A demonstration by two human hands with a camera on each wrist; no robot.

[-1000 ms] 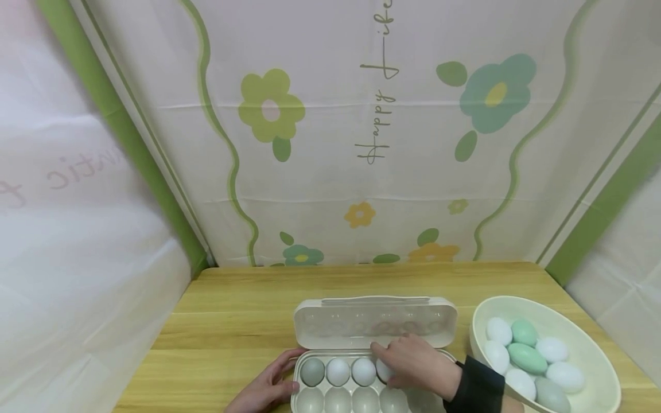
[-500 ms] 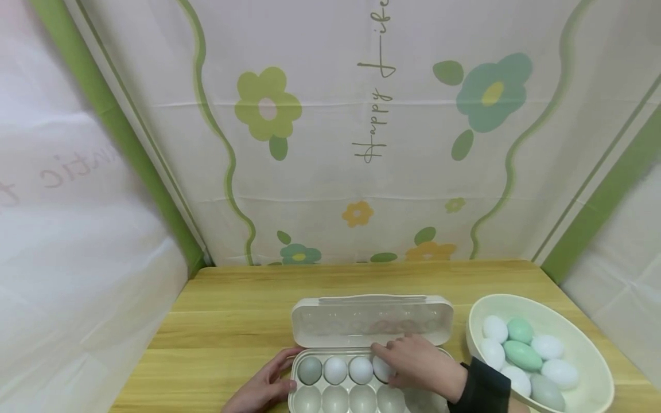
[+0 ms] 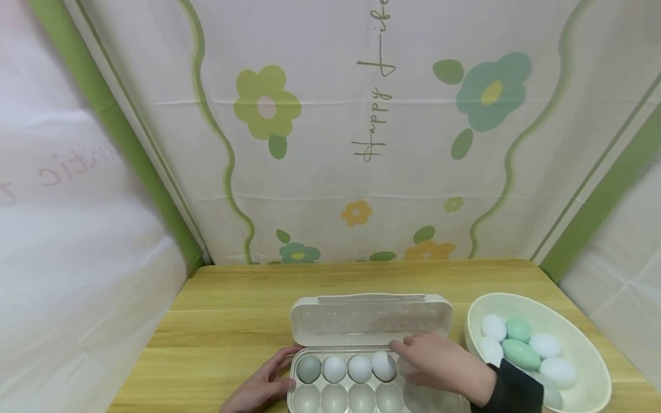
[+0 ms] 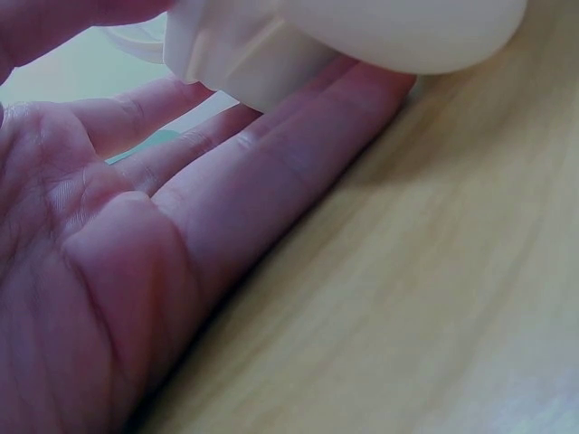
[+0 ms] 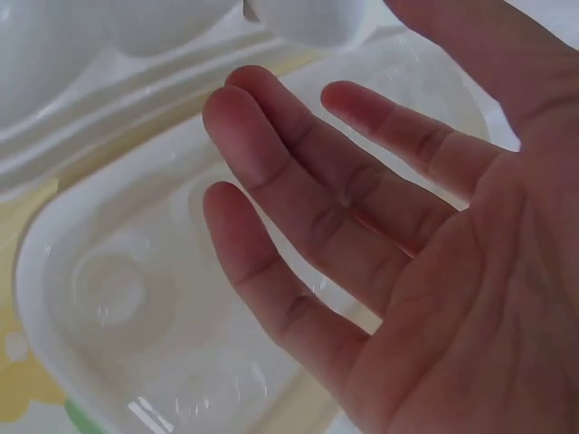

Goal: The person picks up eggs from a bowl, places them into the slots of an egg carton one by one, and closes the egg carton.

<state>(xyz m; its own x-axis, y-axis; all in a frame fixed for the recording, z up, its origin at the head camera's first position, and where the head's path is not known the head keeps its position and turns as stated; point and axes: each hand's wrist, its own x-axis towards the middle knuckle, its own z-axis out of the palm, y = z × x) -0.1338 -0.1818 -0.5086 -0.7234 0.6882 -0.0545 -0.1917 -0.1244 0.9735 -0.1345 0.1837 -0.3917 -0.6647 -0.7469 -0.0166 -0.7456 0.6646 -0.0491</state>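
Observation:
A cream egg box point(image 3: 345, 399) lies on the table with its lid point(image 3: 372, 321) raised at the back. Along its back row sit a grey-green egg point(image 3: 309, 369) and, to the right, white ones, the rightmost point(image 3: 384, 366) just left of my right hand point(image 3: 439, 364). That hand hovers over the box's right part; in the right wrist view its fingers point(image 5: 262, 154) are loosely bent and apart, with nothing between them. My left hand point(image 3: 263, 381) holds the box's left end, thumb at the side and fingers round the back corner; in the left wrist view they reach under its pale edge.
At the right stands an oval cream bowl point(image 3: 594, 367) of white, green and grey eggs, partly behind the right sleeve point(image 3: 511, 387). Printed cloth point(image 3: 320, 183) hangs behind and beside the wooden table point(image 3: 222, 321).
My right hand has let go of the white egg in the back row and moved a little to the right. The left hand stays at the box.

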